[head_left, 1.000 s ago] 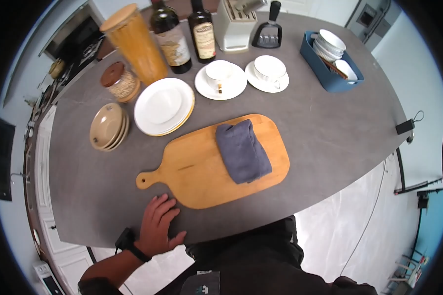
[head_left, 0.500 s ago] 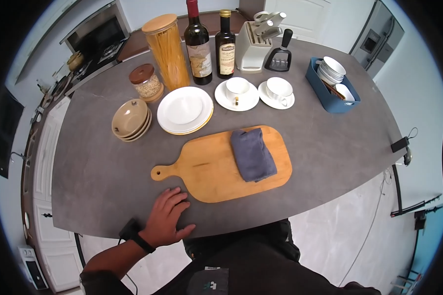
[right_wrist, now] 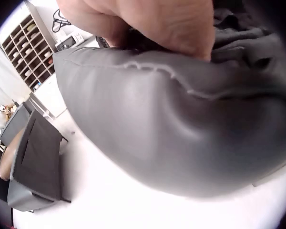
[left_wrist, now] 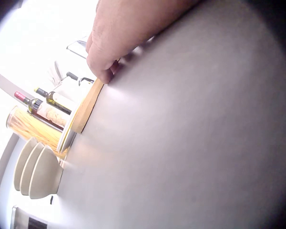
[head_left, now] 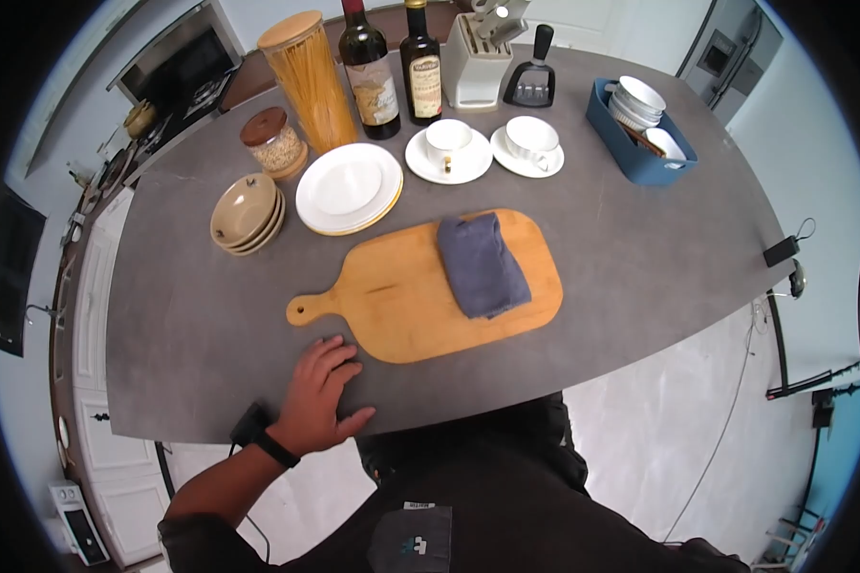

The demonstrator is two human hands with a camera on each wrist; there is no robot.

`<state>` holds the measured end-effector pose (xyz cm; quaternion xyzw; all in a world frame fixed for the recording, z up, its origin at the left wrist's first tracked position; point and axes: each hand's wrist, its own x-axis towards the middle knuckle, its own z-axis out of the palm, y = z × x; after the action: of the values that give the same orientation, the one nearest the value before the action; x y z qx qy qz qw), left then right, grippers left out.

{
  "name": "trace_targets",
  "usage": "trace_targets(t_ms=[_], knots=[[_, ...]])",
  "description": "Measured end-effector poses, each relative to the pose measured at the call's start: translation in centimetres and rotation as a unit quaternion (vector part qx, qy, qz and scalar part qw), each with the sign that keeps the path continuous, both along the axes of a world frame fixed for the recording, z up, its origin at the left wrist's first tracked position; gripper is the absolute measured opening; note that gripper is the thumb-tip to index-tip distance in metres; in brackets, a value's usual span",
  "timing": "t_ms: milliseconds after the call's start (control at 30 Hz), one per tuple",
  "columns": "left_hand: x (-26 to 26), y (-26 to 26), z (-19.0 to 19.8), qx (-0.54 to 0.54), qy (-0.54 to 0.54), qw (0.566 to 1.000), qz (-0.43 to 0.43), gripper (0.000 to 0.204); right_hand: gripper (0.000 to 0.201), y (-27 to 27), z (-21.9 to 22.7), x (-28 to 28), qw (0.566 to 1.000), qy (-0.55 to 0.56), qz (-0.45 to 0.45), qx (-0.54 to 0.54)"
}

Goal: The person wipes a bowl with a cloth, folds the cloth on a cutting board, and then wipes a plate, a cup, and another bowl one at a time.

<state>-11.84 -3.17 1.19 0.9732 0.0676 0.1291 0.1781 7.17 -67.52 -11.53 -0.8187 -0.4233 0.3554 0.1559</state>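
At the left of the grey countertop (head_left: 191,325) stand a stack of beige bowls (head_left: 242,212), a brown-lidded jar of grain (head_left: 277,153) and a tall jar of spaghetti (head_left: 313,91). Nearer the person, the left hand (head_left: 317,403) lies palm down at the counter's front edge, fingers loosely spread, thumb out to the side, grasping nothing. Its fingertips sit just beside the near left edge of the wooden cutting board (head_left: 397,329); whether they touch it I cannot tell. The board lies forward and to the right of that hand, its long axis running roughly left to right with the far end angled away; the handle points left, just beyond the fingers. White plates (head_left: 349,184) stand behind the board. A folded grey-blue cloth (head_left: 483,267) rests on its right half, lengthwise across the board, well apart from the left hand. Farthest right is a blue basket (head_left: 626,143) of white bowls (head_left: 638,97). The right hand (right_wrist: 155,21), seen only in its wrist view, is by a dark padded surface (right_wrist: 133,105); its grip cannot be told. The left is plainly nearer the board.
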Motion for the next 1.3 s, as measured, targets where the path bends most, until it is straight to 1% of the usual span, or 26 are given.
trace_targets(t_ms=[133, 567, 667, 767, 900, 1067, 1100, 1167, 1233, 1267, 1300], knots=[[0.1, -0.3, 0.0, 0.007, -0.006, 1.0, 0.006, 0.06, 0.03, -2.2, -0.1, -2.1, 0.999, 0.045, 0.0, -0.007], [-0.1, -0.8, -0.4, 0.011, 0.011, 1.0, 0.009, 0.059, 0.029, -6.4, -0.1, -3.1, 0.991, 0.133, 0.004, -0.031], [0.1, -1.1, -0.1, 0.012, 0.003, 1.0, 0.023, 0.055, 0.028, -6.7, -0.2, -2.6, 0.988, 0.148, 0.012, -0.038], [-0.1, -1.2, -0.1, 0.015, -0.007, 0.999, 0.027, 0.055, 0.028, -6.1, 0.1, -0.5, 0.987, 0.151, 0.028, -0.042], [0.0, -1.1, 0.0, 0.024, -0.024, 0.999, 0.034, 0.054, 0.027, -2.6, -0.7, 2.1, 0.988, 0.146, 0.035, -0.018], [0.3, -0.9, 0.0, 0.02, -0.027, 0.999, 0.038, 0.055, 0.027, 2.1, 0.1, 6.1, 0.99, 0.137, 0.035, 0.001], [0.4, -0.8, -0.1, 0.007, -0.027, 0.999, 0.041, 0.055, 0.014, 4.5, 0.2, 7.8, 0.963, -0.056, 0.167, 0.202], [0.7, -0.7, 0.0, 0.015, -0.033, 0.998, 0.042, 0.055, 0.013, 9.7, 4.2, 10.0, 0.961, -0.106, 0.097, 0.237], [0.6, -0.8, 0.1, 0.011, -0.034, 0.998, 0.048, 0.055, 0.014, 15.2, 8.5, 12.0, 0.95, -0.154, 0.109, 0.249], [0.4, -0.8, 0.0, 0.014, -0.034, 0.998, 0.048, 0.055, 0.011, 17.5, 10.2, 12.4, 0.939, -0.16, 0.085, 0.292], [0.4, -0.7, -0.3, 0.012, -0.043, 0.998, 0.046, 0.054, 0.014, 19.7, 12.5, 13.0, 0.932, -0.164, 0.099, 0.308]])
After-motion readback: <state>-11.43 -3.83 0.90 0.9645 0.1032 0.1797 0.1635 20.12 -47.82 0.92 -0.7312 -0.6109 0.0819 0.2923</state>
